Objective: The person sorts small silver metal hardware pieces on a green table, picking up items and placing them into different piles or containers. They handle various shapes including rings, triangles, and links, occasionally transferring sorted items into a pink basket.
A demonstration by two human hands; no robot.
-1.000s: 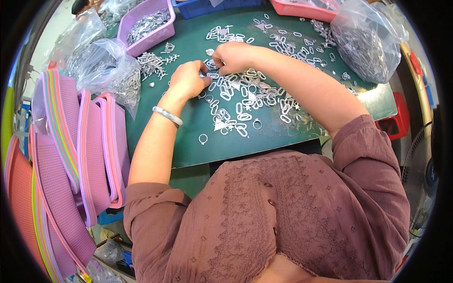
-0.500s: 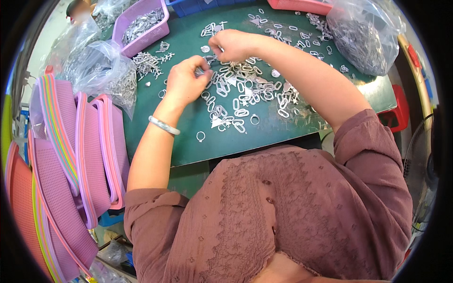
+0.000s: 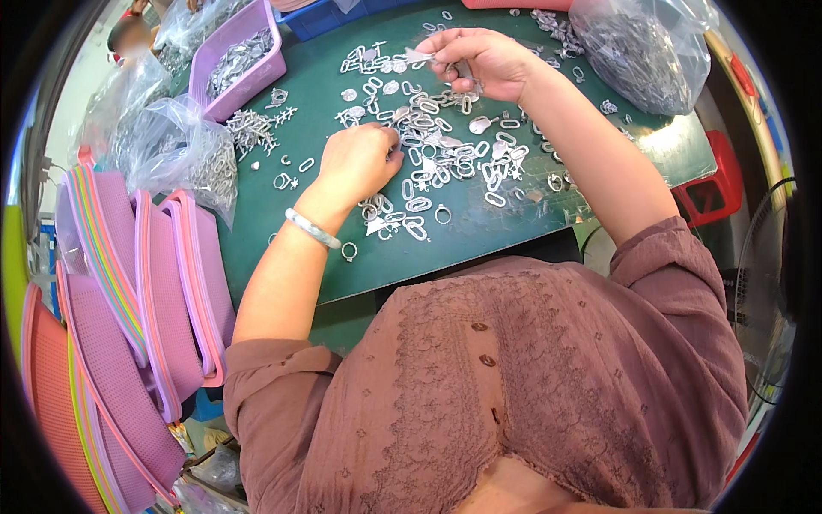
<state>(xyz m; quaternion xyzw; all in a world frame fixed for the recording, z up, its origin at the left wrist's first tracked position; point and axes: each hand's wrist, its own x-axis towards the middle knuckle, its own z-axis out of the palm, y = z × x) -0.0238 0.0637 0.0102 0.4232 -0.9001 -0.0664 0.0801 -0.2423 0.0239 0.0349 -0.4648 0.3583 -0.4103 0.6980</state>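
Small silver metal pieces [image 3: 419,127] lie in a loose pile on the green tabletop, among them oval links, rings, stars and flat triangles. Over the far side of the pile, my right hand [image 3: 490,67] pinches a flat silver metal piece [image 3: 418,56] between thumb and fingers, and more grey metal shows by its palm. My left hand [image 3: 358,163], with a pale bangle [image 3: 312,228] on its wrist, is curled at the pile's left edge. Its fingertips point into the pieces, and what they hold, if anything, is hidden.
A purple basket [image 3: 278,62] of metal parts stands far left, near plastic bags [image 3: 184,128]. Another full bag [image 3: 651,60] sits far right. Purple baskets [image 3: 175,300] are stacked left of the green table [image 3: 342,278]. A red stool [image 3: 723,184] is beyond its right edge.
My right hand has moved right, away from my left, and turned to show its fingers with a flat piece. My left hand has come nearer and slightly right, curling over the pile's edge.
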